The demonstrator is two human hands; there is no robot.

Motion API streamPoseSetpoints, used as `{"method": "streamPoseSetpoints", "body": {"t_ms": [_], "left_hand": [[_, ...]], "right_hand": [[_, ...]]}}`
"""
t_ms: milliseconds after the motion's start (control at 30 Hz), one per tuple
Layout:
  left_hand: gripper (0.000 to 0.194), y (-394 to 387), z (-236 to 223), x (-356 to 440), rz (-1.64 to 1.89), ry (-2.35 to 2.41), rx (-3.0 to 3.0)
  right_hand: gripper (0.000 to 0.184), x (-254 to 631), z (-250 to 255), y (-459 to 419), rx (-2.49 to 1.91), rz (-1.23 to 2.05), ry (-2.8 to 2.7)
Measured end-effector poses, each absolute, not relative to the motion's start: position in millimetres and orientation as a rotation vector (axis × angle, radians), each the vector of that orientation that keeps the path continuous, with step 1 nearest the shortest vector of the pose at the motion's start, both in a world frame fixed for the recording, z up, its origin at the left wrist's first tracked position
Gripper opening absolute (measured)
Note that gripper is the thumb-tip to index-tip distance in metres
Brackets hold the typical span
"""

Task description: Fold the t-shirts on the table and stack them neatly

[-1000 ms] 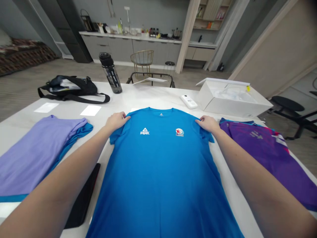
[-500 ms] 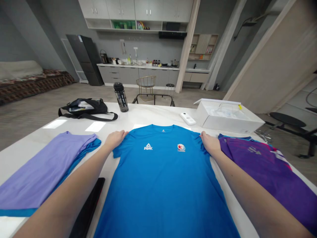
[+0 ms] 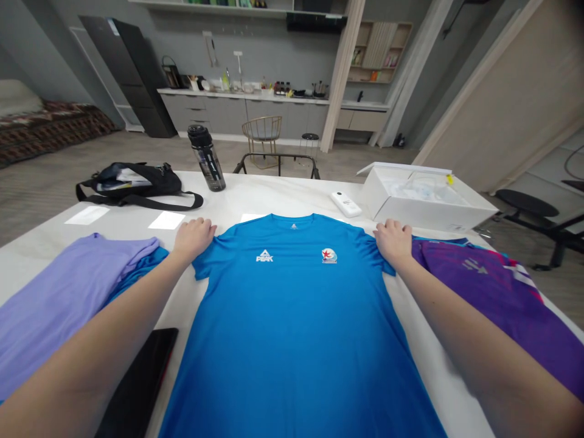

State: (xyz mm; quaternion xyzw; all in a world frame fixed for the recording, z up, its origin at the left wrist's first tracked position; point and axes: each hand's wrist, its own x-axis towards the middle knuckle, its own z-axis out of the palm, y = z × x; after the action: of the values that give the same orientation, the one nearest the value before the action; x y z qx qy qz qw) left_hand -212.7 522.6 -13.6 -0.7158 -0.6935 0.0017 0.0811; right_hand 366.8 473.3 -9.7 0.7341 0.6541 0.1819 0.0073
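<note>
A blue T-shirt (image 3: 292, 310) lies face up on the white table (image 3: 292, 188), its collar toward the far side, with a white PEAK print and a small round emblem on the chest. At its left sleeve edge, my left hand (image 3: 195, 237) has its fingers curled down on the cloth. My right hand (image 3: 393, 241) is likewise curled closed at the opposite sleeve. Both fingertips are partly hidden, but each hand touches the sleeve. The shirt's lower part runs out of view toward me.
Lilac shirt (image 3: 68, 298) on the left; purple shirt (image 3: 488, 298) on the right. Beneath my left forearm lies a flat black object (image 3: 141, 377). Farther back are a black bag (image 3: 132, 182), a bottle (image 3: 207, 159), a white device (image 3: 345, 204) and an open white box (image 3: 424, 210).
Both hands have moved slightly outward along the sleeves, with their backs turned more upward. The camera view has tilted down a little. The shirt still lies spread out.
</note>
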Motion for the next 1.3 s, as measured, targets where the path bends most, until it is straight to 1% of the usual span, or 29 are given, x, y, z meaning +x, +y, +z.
{"method": "streamPoseSetpoints", "body": {"t_ms": [67, 100, 200, 267, 367, 467, 667, 1100, 1167, 1300], "left_hand": [[0.048, 520, -11, -189, -0.139, -1.950, -2.205], [0.046, 519, -11, -173, -0.181, -1.903, -2.283], [0.046, 520, -15, -118, -0.249, -1.833, -2.537], [0.048, 522, -24, -86, -0.219, -1.901, -2.596], [0.060, 529, -39, -59, -0.183, -2.047, -2.562], [0.069, 541, -47, -54, -0.182, -2.132, -2.560], [0.076, 571, -50, -57, -0.153, -2.169, -2.587], [0.071, 638, -57, -48, -0.175, -2.175, -2.526], [0.069, 640, -56, -50, -0.191, -2.137, -2.547], [0.064, 624, -53, -62, -0.346, -1.991, -2.515]], "right_hand": [[0.041, 341, -6, 480, 2.407, 0.503, 2.181], [0.042, 324, -6, 484, 2.453, 0.400, 2.267], [0.048, 267, -14, 499, 2.424, -0.096, 2.443], [0.054, 235, -26, 508, 2.295, -0.307, 2.452], [0.066, 209, -42, 516, 2.290, -0.296, 2.351], [0.075, 208, -50, 525, 2.296, -0.294, 2.314], [0.073, 219, -51, 552, 2.233, -0.274, 2.329], [0.073, 223, -60, 623, 2.208, -0.244, 2.350], [0.073, 222, -59, 628, 2.205, -0.238, 2.371], [0.072, 220, -56, 618, 2.300, -0.151, 2.447]]}}
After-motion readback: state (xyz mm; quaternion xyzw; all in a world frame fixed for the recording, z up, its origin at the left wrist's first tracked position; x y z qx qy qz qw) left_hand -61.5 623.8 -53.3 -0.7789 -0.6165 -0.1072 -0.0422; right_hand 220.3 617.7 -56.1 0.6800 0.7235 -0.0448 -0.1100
